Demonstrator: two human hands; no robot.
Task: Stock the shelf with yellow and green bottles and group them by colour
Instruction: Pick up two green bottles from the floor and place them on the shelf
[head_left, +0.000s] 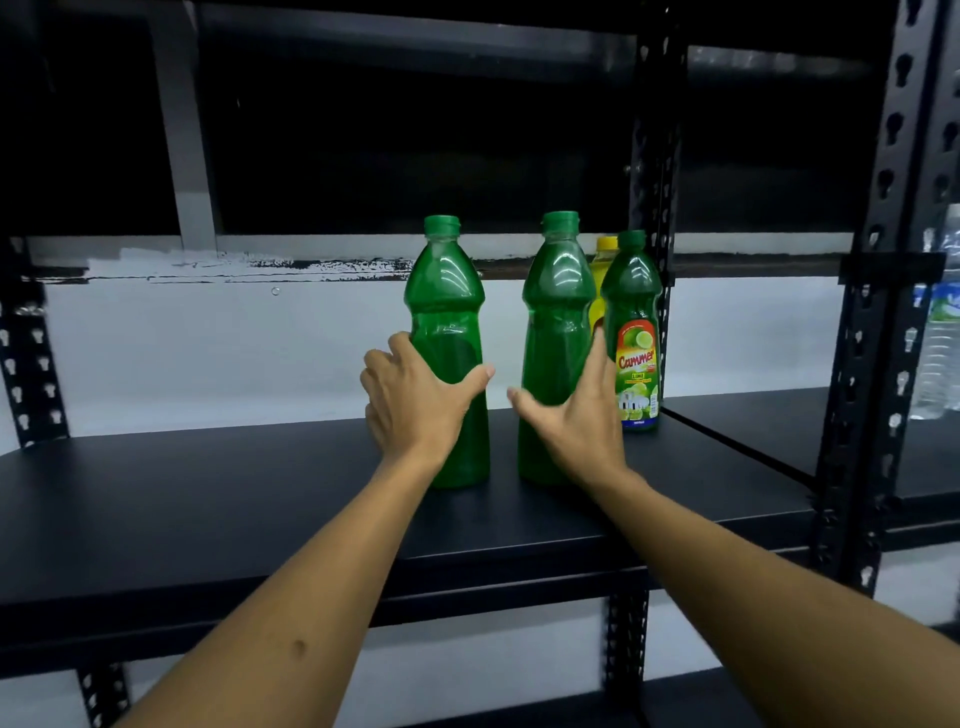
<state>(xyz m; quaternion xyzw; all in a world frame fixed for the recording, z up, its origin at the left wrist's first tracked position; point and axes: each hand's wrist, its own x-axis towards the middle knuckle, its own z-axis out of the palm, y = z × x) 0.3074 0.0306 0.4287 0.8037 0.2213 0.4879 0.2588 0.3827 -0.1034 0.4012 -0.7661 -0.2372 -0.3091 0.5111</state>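
Gripping one green bottle (449, 332) with my left hand (413, 397), I have my right hand (571, 410) spread open against its neighbour (556, 322). Beyond that hand stand a labelled bottle (634, 332) and, seemingly, a yellow one (602, 270), all on the shelf (208, 499).

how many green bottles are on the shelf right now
3: one held by the left hand, an unlabelled one at the right hand, and a labelled lime bottle far right. Others may hide behind.
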